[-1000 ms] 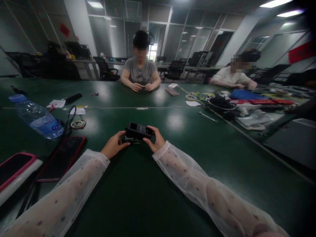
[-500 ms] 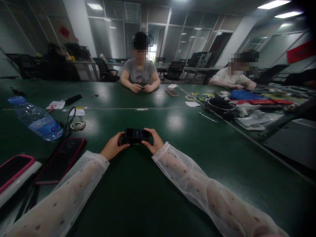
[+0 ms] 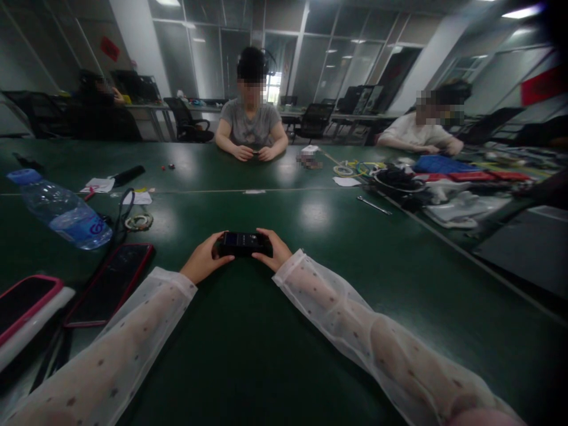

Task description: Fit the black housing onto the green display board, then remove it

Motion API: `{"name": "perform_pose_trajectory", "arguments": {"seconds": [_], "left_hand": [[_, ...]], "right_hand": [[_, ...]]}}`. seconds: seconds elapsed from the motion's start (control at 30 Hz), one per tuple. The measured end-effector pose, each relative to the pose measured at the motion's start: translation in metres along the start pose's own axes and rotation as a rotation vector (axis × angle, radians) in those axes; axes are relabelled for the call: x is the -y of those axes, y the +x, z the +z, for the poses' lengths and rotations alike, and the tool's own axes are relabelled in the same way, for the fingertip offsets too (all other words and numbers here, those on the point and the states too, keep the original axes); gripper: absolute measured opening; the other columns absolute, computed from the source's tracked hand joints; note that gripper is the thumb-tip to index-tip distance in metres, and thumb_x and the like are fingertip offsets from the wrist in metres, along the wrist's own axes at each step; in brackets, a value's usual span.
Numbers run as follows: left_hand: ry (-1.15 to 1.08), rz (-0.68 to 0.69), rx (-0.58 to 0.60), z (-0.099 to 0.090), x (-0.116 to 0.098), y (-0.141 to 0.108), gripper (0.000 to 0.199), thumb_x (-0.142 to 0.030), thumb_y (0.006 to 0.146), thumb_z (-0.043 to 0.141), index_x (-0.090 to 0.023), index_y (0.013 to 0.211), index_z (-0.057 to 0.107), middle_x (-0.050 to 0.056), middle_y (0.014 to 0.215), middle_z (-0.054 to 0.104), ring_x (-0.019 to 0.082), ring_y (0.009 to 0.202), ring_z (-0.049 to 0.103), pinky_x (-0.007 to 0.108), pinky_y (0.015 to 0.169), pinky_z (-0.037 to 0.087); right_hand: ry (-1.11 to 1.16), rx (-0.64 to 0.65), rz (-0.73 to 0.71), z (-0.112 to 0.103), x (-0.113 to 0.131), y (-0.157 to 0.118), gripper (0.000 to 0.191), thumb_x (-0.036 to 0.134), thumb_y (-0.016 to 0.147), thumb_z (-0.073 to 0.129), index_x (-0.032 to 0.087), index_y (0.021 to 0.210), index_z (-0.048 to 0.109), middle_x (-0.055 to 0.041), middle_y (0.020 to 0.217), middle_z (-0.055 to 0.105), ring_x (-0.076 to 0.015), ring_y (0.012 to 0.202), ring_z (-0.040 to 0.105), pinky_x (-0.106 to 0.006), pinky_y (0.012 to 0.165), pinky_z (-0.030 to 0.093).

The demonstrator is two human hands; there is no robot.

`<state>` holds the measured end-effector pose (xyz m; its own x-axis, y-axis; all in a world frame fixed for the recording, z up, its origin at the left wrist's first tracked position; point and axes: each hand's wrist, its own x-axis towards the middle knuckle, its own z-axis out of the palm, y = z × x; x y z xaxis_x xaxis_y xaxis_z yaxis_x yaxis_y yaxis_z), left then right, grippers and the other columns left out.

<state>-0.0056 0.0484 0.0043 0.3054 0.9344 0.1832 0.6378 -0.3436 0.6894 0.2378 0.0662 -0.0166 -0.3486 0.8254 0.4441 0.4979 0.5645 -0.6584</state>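
Note:
A small black box-shaped device (image 3: 243,243) with pale markings on its upper face is held between my two hands, at or just above the green table (image 3: 248,331). My left hand (image 3: 206,257) grips its left end, thumb along the near side and fingers around the far side. My right hand (image 3: 273,251) closes on the right end in the same way. Both wrists come out of sheer white dotted sleeves. The device's ends are partly hidden by my fingers. What kind of device it is I cannot tell.
Left of my arm lie a red-edged phone (image 3: 110,285), a pink-cased phone (image 3: 26,305), a tilted water bottle (image 3: 62,210) and a bracelet (image 3: 138,221). A wrench (image 3: 374,205) and a cluttered heap with a blue cloth (image 3: 446,164) lie right. Co-workers sit opposite (image 3: 251,124) and far right (image 3: 415,133).
The device's upper face shows at a slightly flatter tilt than before. My hands keep the same hold, and the whole view has shifted slightly.

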Motion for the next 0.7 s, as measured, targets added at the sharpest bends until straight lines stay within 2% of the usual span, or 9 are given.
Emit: {"name": "perform_pose_trajectory", "arguments": {"seconds": [0.2, 0.57, 0.7], "left_hand": [[-0.002, -0.024, 0.009, 0.0001, -0.001, -0.0003, 0.069, -0.045, 0.075, 0.066, -0.017, 0.132, 0.038, 0.003, 0.075, 0.058, 0.017, 0.06, 0.055, 0.028, 0.055, 0.041], [-0.008, -0.014, 0.015, -0.0009, -0.0029, -0.0001, 0.068, -0.043, 0.076, 0.066, -0.018, 0.132, 0.038, 0.004, 0.079, 0.059, 0.017, 0.062, 0.055, 0.029, 0.056, 0.042], [-0.02, -0.004, 0.006, -0.0002, -0.0029, -0.0001, 0.067, -0.041, 0.075, 0.066, -0.02, 0.132, 0.038, 0.006, 0.088, 0.06, 0.016, 0.062, 0.054, 0.028, 0.056, 0.042]], "right_hand": [[0.014, 0.007, 0.019, -0.0001, -0.0024, 0.0002, 0.064, 0.026, 0.072, 0.07, 0.022, 0.128, 0.039, -0.0098, 0.12, 0.053, -0.0239, 0.113, 0.053, -0.047, 0.096, 0.045], [0.022, 0.042, 0.061, -0.0035, 0.0028, 0.0006, 0.065, 0.027, 0.071, 0.071, 0.022, 0.128, 0.04, -0.0103, 0.122, 0.054, -0.0242, 0.113, 0.054, -0.048, 0.095, 0.045], [0.019, 0.052, 0.066, -0.0023, 0.0021, 0.0016, 0.068, 0.026, 0.069, 0.072, 0.023, 0.128, 0.039, -0.0102, 0.123, 0.053, -0.0247, 0.116, 0.053, -0.048, 0.098, 0.042]]}}
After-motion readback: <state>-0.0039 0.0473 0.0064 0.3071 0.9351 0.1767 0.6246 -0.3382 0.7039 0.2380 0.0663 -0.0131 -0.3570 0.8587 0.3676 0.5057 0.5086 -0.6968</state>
